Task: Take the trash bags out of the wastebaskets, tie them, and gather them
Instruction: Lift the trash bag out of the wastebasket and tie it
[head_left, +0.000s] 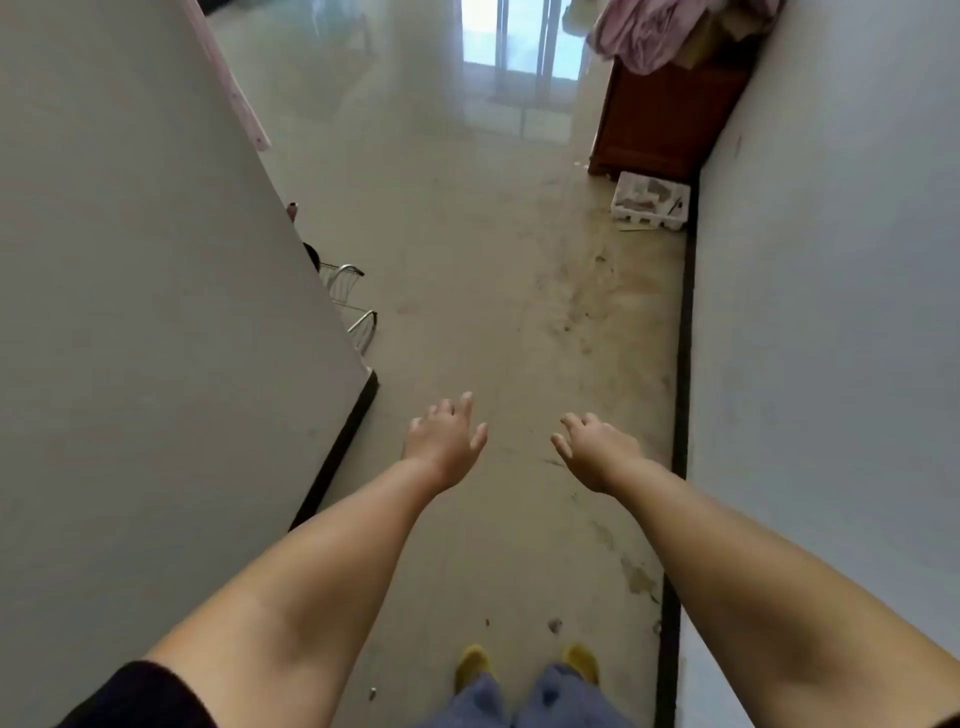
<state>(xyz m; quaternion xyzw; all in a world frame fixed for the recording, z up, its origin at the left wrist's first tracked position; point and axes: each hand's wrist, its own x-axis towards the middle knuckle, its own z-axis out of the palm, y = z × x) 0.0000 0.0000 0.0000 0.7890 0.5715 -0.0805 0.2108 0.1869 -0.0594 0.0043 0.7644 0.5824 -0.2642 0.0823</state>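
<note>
Left hand (445, 441): open, empty, lower centre | Right hand (597, 451): open, empty, lower centre | White foam tray (650, 202): floor, upper right | Legible writing: cannot tell

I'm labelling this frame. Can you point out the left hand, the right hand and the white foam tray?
left hand (445, 441), head view, back of the hand
right hand (597, 451), head view, back of the hand
foam tray (650, 202), head view, its top face

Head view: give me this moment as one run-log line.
stage: walking corridor | left hand: open, empty | right hand: open, empty | trash bags: none visible | wastebaskets: none visible | ahead: foam packing tray on floor
</note>
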